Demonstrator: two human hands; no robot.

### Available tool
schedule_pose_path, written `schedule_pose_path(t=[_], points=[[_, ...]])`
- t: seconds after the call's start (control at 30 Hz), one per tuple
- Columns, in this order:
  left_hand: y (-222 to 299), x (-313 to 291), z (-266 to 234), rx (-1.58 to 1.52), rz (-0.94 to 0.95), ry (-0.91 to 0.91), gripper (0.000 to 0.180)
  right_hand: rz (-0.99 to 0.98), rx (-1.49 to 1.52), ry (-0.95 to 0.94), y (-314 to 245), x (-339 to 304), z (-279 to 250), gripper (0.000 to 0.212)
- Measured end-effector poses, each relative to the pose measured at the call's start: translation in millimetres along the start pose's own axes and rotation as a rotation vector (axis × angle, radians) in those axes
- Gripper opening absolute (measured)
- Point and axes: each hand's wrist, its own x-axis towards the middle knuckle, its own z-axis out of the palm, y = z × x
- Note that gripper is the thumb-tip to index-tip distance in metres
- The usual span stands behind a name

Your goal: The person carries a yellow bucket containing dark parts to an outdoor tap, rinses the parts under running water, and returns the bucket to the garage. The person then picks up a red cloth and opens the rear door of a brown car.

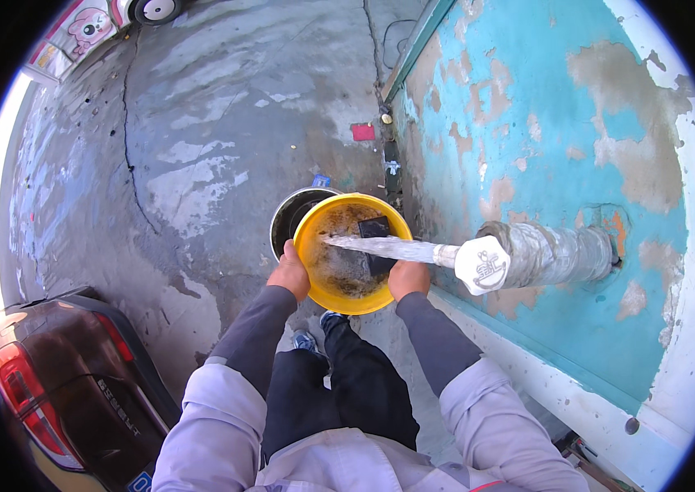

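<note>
Yellow basin (346, 302): I see left hand (290, 275) gripping its eight o'clock rim, right hand (409, 280) its four; weight from streaming water (397, 248) could cause slipping.

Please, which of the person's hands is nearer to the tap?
The right. The right hand holds the right side of the yellow basin, close to the left of the tap. The left hand holds the basin's left side, farther away.
</note>
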Motion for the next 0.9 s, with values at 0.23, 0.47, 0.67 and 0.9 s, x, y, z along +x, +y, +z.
schedule_pose_path(t=[0.23, 0.47, 0.67, 0.9], points=[[-4, -3, 8, -0.042, 0.072, 0.025, 0.069, 0.008, 0.194, 0.086, 13, 9, 9, 0.026], [-7, 0, 3, -0.017, 0.041, -0.026, 0.076, -0.009, 0.227, 0.010, 22, 10, 13, 0.033], [-5, -2, -1, -0.030, -0.003, -0.075, 0.075, 0.037, 0.227, -0.157, 25, 0, -2, 0.043], [-8, 2, 4, -0.062, 0.012, -0.070, 0.077, 0.381, 0.469, -0.185, 21, -63, -27, 0.062]])
